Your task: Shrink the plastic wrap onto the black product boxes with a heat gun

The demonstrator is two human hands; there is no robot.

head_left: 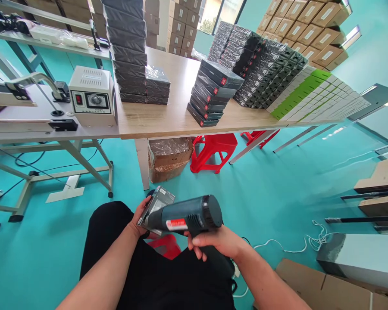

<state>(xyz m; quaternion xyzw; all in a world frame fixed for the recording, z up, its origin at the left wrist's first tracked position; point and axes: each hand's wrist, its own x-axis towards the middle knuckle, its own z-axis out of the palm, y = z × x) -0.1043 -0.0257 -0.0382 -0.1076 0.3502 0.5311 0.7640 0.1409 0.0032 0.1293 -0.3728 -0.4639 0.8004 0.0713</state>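
Note:
A dark heat gun (184,214) with a red label sits in my right hand (210,241), whose fingers wrap round its handle. Its nozzle points left, over a small dark box (163,199). That box rests in my left hand (139,215), gripped along its left edge above my lap. The nozzle hides part of the box, and whether the two touch I cannot tell. Ahead on the wooden table (181,116) stands a stack of dark boxes with red marks (213,92).
Taller stacks of dark wrapped boxes (129,51) and white-and-green boxes (304,94) stand on the table. A cream control box (93,95) sits on the left bench. Below are a carton (170,159) and a red stool (215,150). A white cable (294,251) crosses the floor at right.

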